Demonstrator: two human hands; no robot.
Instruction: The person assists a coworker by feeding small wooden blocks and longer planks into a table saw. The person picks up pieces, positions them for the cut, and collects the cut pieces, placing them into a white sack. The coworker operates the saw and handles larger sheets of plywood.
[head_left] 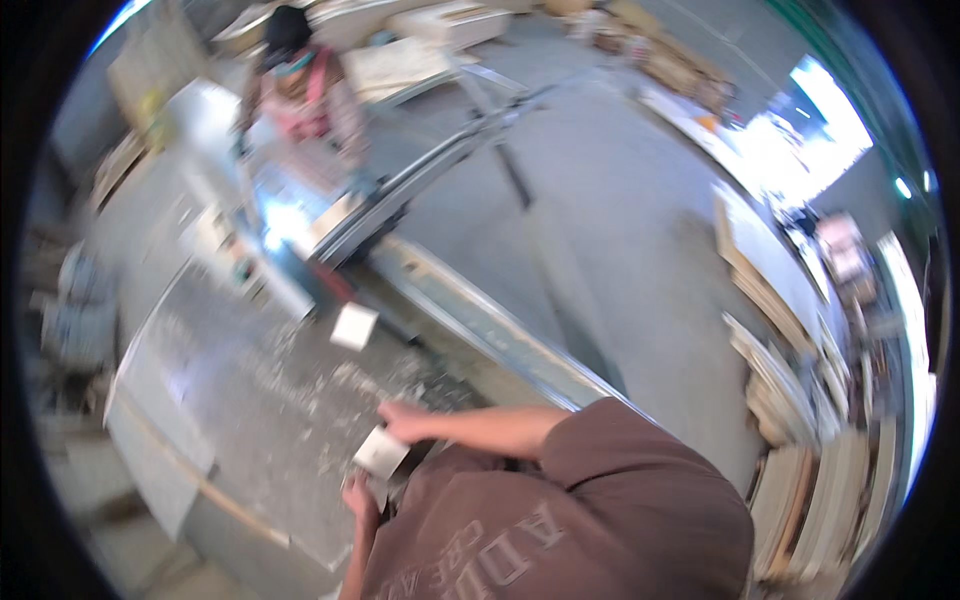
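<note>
A small pale square board (381, 453) is held close to my body, low in the view. My right hand (405, 423) grips its upper right edge, with the arm reaching in from the right. At its lower left, my left hand (358, 494) has its fingers curled at the edge, and a second pale piece (378, 489) shows partly just under it. Beyond my hands, another pale square board (354, 327) lies on the dusty grey work surface (250, 400). The picture is blurred, so finger detail is hard to make out.
Across the worktable a person (305, 105) in a pink apron stands at a metal machine with a long rail (400, 185). A long metal-edged beam (480, 320) runs diagonally ahead of me. Stacked boards (765, 270) stand at the right, with more panels (825, 500) lower right.
</note>
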